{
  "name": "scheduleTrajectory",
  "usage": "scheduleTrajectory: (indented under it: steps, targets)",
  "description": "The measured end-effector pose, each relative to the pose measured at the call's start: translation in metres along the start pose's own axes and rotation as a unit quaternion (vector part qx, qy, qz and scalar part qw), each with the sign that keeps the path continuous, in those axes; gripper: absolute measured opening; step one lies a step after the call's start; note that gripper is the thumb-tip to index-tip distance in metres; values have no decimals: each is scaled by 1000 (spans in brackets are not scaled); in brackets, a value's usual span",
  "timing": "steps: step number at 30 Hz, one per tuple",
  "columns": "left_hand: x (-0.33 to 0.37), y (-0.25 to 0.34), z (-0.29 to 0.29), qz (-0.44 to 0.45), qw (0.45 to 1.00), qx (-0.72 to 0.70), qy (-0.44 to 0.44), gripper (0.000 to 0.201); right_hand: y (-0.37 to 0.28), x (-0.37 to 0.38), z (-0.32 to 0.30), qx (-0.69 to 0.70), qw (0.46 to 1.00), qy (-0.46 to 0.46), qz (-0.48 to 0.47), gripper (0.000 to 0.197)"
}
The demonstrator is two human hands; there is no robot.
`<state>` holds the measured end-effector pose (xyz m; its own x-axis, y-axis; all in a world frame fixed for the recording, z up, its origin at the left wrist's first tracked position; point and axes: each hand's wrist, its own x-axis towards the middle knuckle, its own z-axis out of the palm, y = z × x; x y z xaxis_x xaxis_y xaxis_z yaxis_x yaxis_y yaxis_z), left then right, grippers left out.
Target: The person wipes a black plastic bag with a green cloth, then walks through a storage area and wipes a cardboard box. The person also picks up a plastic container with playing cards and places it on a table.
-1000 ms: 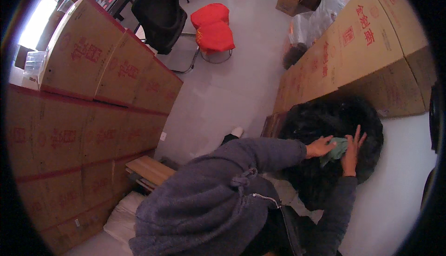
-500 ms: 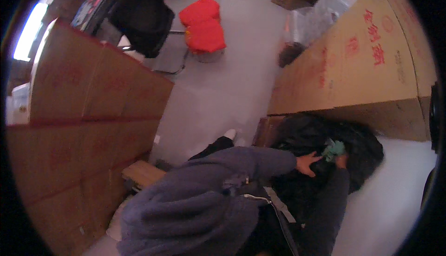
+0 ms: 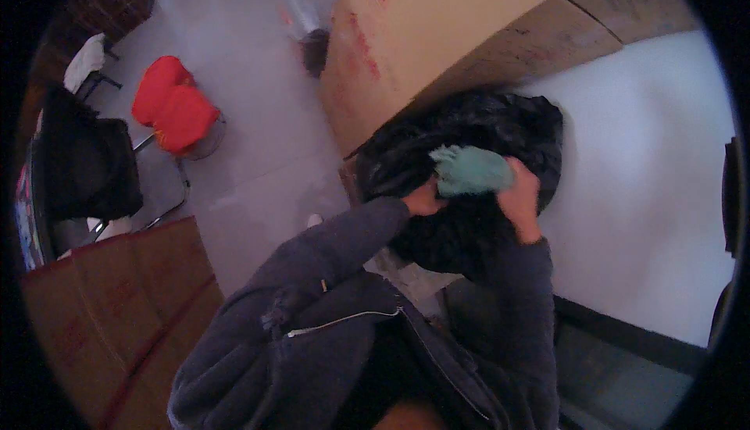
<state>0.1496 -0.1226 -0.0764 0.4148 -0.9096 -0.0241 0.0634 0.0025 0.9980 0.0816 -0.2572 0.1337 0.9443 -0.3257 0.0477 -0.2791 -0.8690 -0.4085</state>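
My right hand (image 3: 522, 200) is closed on the right end of a soft, pale green bundle (image 3: 473, 171). Finger-like ends at its left make it look like knitted work gloves. It is above a large black plastic bag (image 3: 406, 135). At the bundle's lower left edge, my left hand (image 3: 424, 199) has its fingers curled against the bag. Whether these fingers grip the bundle or the plastic is hidden.
Large cardboard boxes (image 3: 437, 32) stand behind the bag, beside a white wall (image 3: 641, 180). More brown cartons (image 3: 133, 297) are at lower left. A red-covered stool (image 3: 176, 110) and a black-draped chair (image 3: 94, 164) stand farther left.
The view has swung right. The green bundle, earlier crumpled low in the bag, is now lifted and fuller in view in my right hand. My left hand's spread fingers have curled.
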Motion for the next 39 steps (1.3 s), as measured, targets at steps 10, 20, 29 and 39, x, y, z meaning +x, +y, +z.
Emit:
scheduleTrajectory:
  steps: [10, 20, 29, 39]
  targets:
    - [13, 10, 5, -104, 992, 75, 7, 52, 60, -51, -85, 529, 760, 330, 186, 45]
    - [18, 47, -8, -65, 968, 210, 123, 37, 116, 55, 74, 356, 910, 52, 206, 57]
    - [9, 20, 20, -27, 952, 103, 288, 78, 187, 122, 181, 35, 992, -113, 45, 56]
    - [-50, 66, -1, -9, 953, 95, 288, 73, 271, 166, 239, -48, 989, -119, -78, 40]
